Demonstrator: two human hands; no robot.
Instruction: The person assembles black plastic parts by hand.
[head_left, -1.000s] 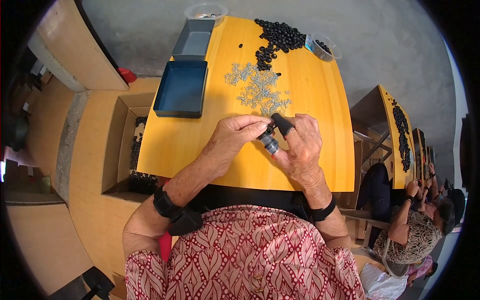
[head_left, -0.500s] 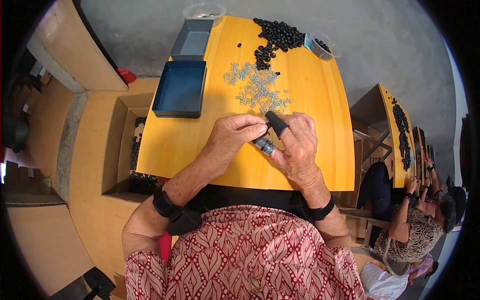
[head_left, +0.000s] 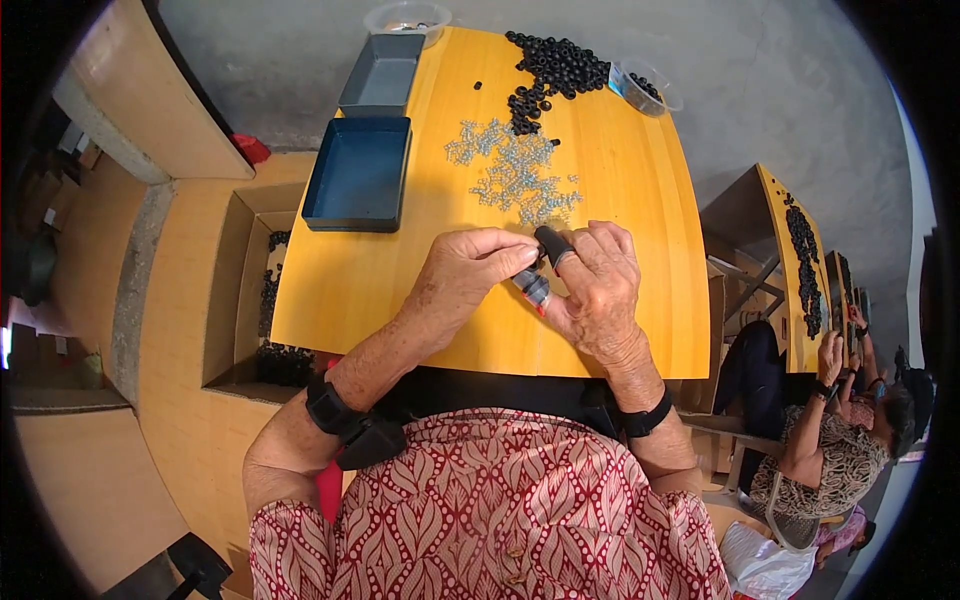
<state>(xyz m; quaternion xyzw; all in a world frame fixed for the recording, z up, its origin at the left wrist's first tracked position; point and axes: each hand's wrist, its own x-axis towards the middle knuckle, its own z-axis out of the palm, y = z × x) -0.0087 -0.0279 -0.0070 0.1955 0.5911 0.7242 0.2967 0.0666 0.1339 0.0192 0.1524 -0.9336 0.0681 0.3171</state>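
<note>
My left hand (head_left: 452, 280) pinches a small black ring-like part (head_left: 541, 256) between thumb and forefinger, over the near middle of the yellow table. From the other side, my right hand (head_left: 603, 295) closes on the same part with forefinger and thumb. A black cover (head_left: 553, 245) sheathes its forefinger, and dark wrapping (head_left: 532, 287) with a bit of red goes round its thumb. Fingertips hide most of the part. Just beyond the hands lie many small clear pieces (head_left: 525, 170). Behind them is a heap of black ring-shaped parts (head_left: 565, 70).
On the table's left stand a dark blue tray (head_left: 312, 205) and a grey tray (head_left: 350, 90). Clear tubs (head_left: 672, 103) sit at the back corners. A cardboard box (head_left: 225, 290) holding black parts is left of the table (head_left: 640, 200). Co-workers (head_left: 830, 460) sit at the right.
My right forefinger has tipped down closer to the left fingertips, and the right hand has shifted slightly right. A co-worker's hand at the right has risen a little.
</note>
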